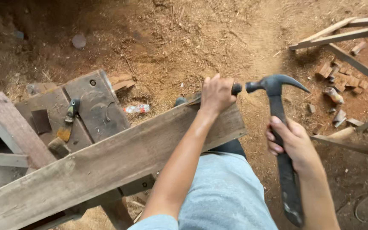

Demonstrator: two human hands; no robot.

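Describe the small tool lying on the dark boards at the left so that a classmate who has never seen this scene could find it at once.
Start at the long pale plank that the left hand grips. Behind it lie dark, flat boards. On them rests a small hand tool, dark at its upper end and orange-yellow at its lower end, much smaller than the claw hammer in the right hand.

Soft warm daylight, dim shaded upper left, slight motion blur, wide-angle edge distortion

The left hand [216, 94] is closed in a fist, arm stretched forward, wrist straight. The right hand [292, 145] sits just beside it (slightly nearer the body), fingers [274, 137] curled tight, forearm angled inward, thumb hidden.
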